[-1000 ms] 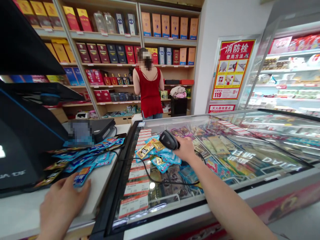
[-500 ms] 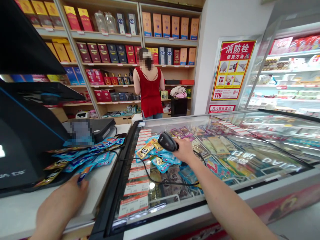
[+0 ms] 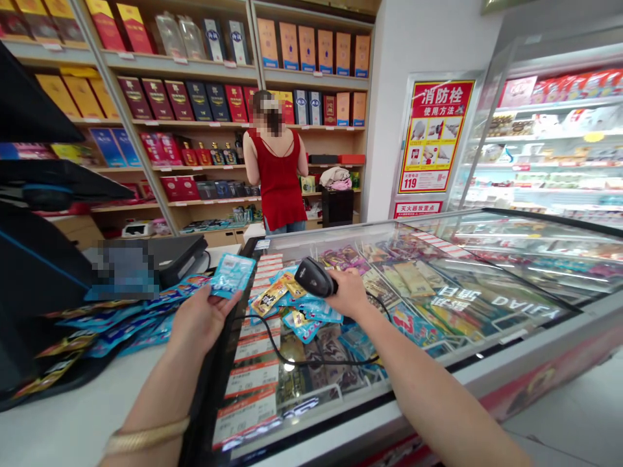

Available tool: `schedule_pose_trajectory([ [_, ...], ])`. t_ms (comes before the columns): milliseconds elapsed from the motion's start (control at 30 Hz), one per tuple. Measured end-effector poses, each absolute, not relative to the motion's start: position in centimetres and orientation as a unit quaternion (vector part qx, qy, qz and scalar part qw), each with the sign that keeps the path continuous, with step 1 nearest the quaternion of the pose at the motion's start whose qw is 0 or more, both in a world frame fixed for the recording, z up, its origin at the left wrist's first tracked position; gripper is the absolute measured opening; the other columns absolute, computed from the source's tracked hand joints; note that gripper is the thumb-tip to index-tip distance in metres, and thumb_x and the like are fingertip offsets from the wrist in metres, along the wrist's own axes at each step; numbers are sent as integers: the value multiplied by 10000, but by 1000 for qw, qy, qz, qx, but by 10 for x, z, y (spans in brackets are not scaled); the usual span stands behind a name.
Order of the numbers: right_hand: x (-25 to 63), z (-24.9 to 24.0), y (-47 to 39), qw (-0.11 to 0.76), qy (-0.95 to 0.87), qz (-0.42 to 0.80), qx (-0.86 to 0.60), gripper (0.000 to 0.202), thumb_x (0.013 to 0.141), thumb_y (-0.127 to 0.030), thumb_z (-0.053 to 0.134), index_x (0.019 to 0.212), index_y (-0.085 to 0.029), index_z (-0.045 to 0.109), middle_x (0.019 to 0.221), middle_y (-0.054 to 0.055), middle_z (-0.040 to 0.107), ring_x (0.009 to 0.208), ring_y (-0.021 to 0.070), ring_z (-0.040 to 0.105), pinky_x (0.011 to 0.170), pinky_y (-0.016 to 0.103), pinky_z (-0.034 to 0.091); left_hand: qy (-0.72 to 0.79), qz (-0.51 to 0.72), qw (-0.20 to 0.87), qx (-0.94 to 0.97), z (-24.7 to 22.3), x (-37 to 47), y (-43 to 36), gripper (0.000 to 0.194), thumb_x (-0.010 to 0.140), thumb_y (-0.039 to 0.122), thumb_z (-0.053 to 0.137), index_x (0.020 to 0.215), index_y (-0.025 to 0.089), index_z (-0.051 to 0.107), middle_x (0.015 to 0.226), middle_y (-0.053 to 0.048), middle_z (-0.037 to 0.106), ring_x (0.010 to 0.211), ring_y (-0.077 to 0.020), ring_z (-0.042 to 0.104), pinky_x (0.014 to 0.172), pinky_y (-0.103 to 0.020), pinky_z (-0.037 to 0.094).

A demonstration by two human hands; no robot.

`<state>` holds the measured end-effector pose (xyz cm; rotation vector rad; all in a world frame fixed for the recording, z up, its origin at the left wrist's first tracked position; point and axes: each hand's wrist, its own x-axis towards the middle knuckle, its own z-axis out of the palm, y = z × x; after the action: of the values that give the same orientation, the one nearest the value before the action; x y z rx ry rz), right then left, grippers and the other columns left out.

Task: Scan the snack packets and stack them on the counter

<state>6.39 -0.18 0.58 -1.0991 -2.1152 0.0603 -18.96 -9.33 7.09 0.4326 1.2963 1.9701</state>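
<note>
Between the thumb and fingers of my left hand is a light blue snack packet, raised above the counter's right edge. My right hand grips a black barcode scanner by its handle. The scanner's head points left, toward the packet. Below it, a small heap of blue and gold packets lies on the glass lid of the chest freezer. More blue packets are spread over the counter to the left of my left hand. A black cable loops across the glass.
A dark checkout terminal stands on the counter at the left. Beyond the freezer, a person in a red top faces shelves of boxed bottles. A lit refrigerated display stands at the right. Price labels line the freezer's left side.
My left hand has risen from the counter and moved right, now with a blue packet in it. My right hand still holds the scanner over the heap. The view has shifted slightly right.
</note>
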Motion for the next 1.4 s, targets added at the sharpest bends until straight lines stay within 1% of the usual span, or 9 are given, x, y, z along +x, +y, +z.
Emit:
schedule_pose_trajectory([
  [167,64,7,-2,362,-825,20,-434,290,715,-276,684,1002,-249,708,964,21,769,904,226,673,820,326,335,485,764,382,188,56,-170,-60,181,712,35,653,709,181,547,667,25,607,612,-88,600,685,-251,607],
  [300,64,10,-4,362,-827,21,-429,291,710,-259,677,999,-240,701,965,34,767,926,238,672,816,327,337,514,750,340,241,32,-173,-57,264,552,186,802,705,167,588,704,20,636,594,-97,572,535,-220,547],
  [400,64,11,-6,364,-831,20,-421,310,712,-264,685,1021,-239,696,964,38,765,931,237,668,820,326,339,529,738,320,270,23,-178,-59,349,457,271,839,690,163,603,738,-1,664,615,-115,582,497,-216,504],
  [600,63,13,-11,368,-847,18,-384,305,686,-279,713,986,-231,689,942,36,761,882,227,664,835,335,321,546,714,313,306,20,-179,-60,358,514,320,805,814,158,696,819,-31,713,667,-138,620,483,-203,470],
  [733,61,16,-15,357,-862,24,-359,274,689,-290,718,953,-222,689,878,27,758,847,219,665,827,336,312,569,707,295,299,17,-179,-58,402,542,321,791,895,149,703,832,-42,725,646,-135,621,492,-212,463],
  [867,60,17,-17,337,-875,33,-347,294,690,-276,713,980,-236,693,948,28,772,898,216,673,826,330,315,572,696,275,337,14,-180,-58,456,516,360,800,905,145,700,821,-52,727,654,-153,631,499,-222,457],
  [1033,61,17,-16,320,-879,26,-352,267,689,-279,711,953,-245,694,937,5,771,890,201,680,825,323,315,566,699,262,350,16,-179,-60,518,483,376,808,929,133,706,814,-54,731,626,-142,607,499,-223,453],
  [1233,61,18,-16,309,-879,25,-363,264,710,-288,708,970,-248,700,958,16,772,900,205,678,824,317,333,570,698,237,363,16,-178,-62,490,546,395,787,950,125,722,832,-66,744,626,-143,610,485,-215,432],
  [1400,61,19,-17,301,-878,34,-371,258,730,-296,702,984,-255,698,936,13,774,902,220,682,819,321,335,573,697,235,361,17,-178,-64,527,534,416,789,963,116,724,816,-61,736,621,-136,597,492,-214,425],
])
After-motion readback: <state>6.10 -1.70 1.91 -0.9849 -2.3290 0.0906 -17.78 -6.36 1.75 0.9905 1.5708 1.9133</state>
